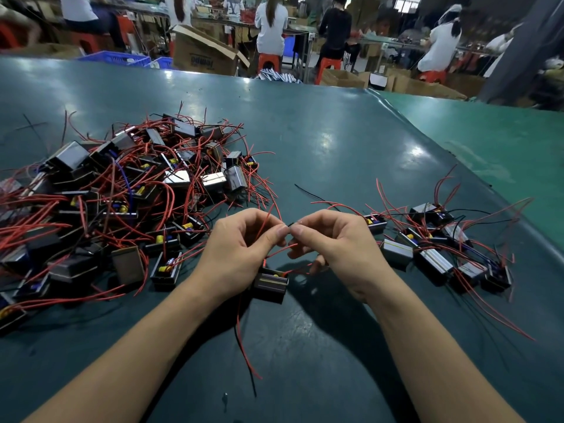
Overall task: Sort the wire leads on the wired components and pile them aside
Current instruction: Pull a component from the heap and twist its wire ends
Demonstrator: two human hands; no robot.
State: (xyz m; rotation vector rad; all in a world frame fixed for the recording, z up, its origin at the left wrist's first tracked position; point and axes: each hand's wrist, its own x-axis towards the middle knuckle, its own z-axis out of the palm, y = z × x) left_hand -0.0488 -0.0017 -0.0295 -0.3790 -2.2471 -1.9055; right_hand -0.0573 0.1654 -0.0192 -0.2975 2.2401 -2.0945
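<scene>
Both hands meet over 1 component (270, 283) lying on the table (335, 141). Left hand (241, 251) pinches a red lead (265, 222), right hand (332, 242) pinches a black lead (292, 222), likely separating them. Unsorted heap (122, 190) left, done pile (442, 248) right.

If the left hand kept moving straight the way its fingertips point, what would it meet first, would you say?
Most likely the right hand: the left hand points rightward at it, fingertips nearly touching over the wire lead pinched between them. Depth is hard to judge.
</scene>
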